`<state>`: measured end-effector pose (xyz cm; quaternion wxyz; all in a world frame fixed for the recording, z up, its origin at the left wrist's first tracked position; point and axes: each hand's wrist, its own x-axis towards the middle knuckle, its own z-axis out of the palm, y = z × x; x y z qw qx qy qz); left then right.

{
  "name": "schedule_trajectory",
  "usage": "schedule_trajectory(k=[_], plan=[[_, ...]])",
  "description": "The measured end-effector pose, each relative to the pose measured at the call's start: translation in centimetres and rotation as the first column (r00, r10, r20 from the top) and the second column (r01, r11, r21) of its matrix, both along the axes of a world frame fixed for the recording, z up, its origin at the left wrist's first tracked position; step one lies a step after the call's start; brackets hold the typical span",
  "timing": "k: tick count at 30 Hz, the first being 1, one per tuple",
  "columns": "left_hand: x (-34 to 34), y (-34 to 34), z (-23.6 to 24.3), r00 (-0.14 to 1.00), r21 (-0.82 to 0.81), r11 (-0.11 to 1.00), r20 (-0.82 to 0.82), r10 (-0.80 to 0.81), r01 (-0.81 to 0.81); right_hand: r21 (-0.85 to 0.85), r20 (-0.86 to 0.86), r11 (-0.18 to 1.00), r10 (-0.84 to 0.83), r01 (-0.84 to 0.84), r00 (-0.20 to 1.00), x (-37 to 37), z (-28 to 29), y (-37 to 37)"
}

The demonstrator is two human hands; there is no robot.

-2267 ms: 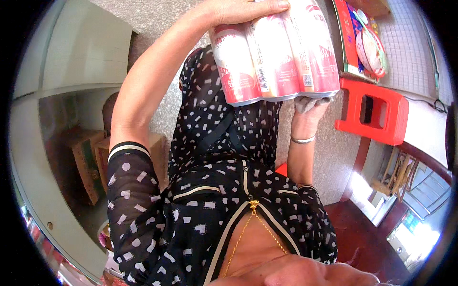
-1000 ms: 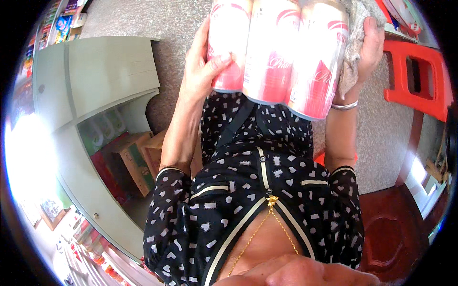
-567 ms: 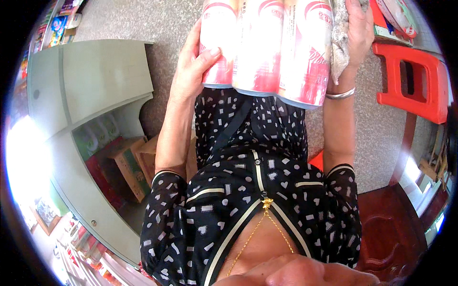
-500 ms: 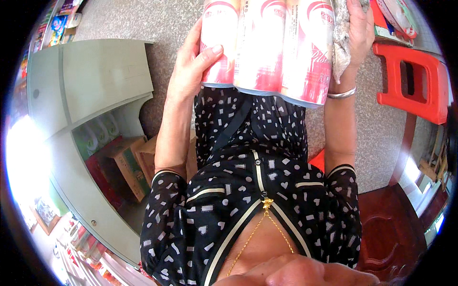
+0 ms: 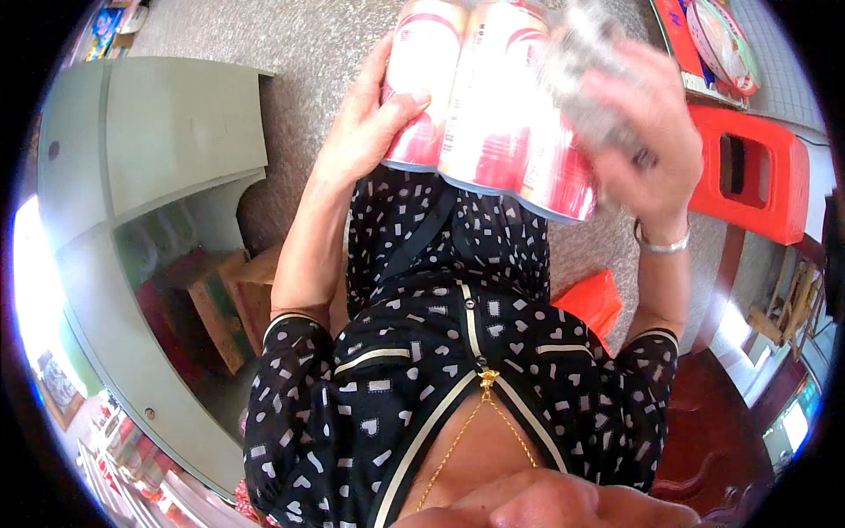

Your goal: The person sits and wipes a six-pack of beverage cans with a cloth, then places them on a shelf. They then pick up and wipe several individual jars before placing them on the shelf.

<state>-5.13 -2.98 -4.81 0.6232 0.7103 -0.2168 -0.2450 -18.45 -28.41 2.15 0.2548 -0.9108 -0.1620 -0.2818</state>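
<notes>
A shrink-wrapped pack of red and white cans is held up in front of me, slightly tilted, its upper end cut off by the frame. My left hand clasps the pack's left side, thumb resting on the front face and fingers going behind. In my right hand is a crumpled grey cloth, lying over the front of the right-hand can. Motion blurs both this hand and the cloth. My right fingers are bent around the cloth, which covers part of that can.
At the left stands a pale cabinet with cardboard boxes on its open shelf. A red plastic stool is at the right, near a small wooden rack. Below the pack, an orange-red plastic bag shows beside my body.
My right hand has come from the pack's right side onto its front, bringing the cloth along. The pack has tilted a little, and my left hand keeps its hold.
</notes>
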Motion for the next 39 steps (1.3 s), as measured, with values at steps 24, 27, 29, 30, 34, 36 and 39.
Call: schedule_trajectory(k=[24,27,29,30,34,36,39], plan=[[-0.4,-0.2,-2.5,0.984,-0.307,0.935,-0.075,0.161,-0.176,-0.447,-0.347,0.868,0.053,-0.215,0.936,9.3,3.8,4.3],[-0.2,-0.6,-4.1,0.939,-0.282,0.915,-0.267,0.215,-0.290,-0.428,-0.258,0.842,0.236,-0.330,0.937,7.5,2.5,7.8],[-0.2,-0.8,-3.4,0.911,-0.251,0.903,-0.319,0.262,-0.348,-0.340,-0.374,0.778,0.404,-0.529,0.835,4.8,1.6,10.8],[-0.4,-0.8,-3.1,0.894,-0.236,0.895,-0.344,0.286,-0.377,-0.289,-0.367,0.735,0.507,-0.613,0.780,4.1,1.6,11.5],[-0.2,-0.8,-4.1,0.907,-0.307,0.862,-0.259,0.331,-0.402,-0.374,-0.273,0.816,0.358,-0.441,0.893,6.7,2.6,8.0],[-0.5,-0.7,-2.7,0.894,-0.282,0.868,-0.314,0.319,-0.409,-0.420,-0.283,0.878,0.113,-0.229,0.952,7.6,3.6,3.7],[-0.4,-0.8,-2.7,0.908,-0.237,0.886,-0.233,0.347,-0.399,-0.475,-0.302,0.877,-0.082,-0.076,0.950,5.7,4.3,0.3]])
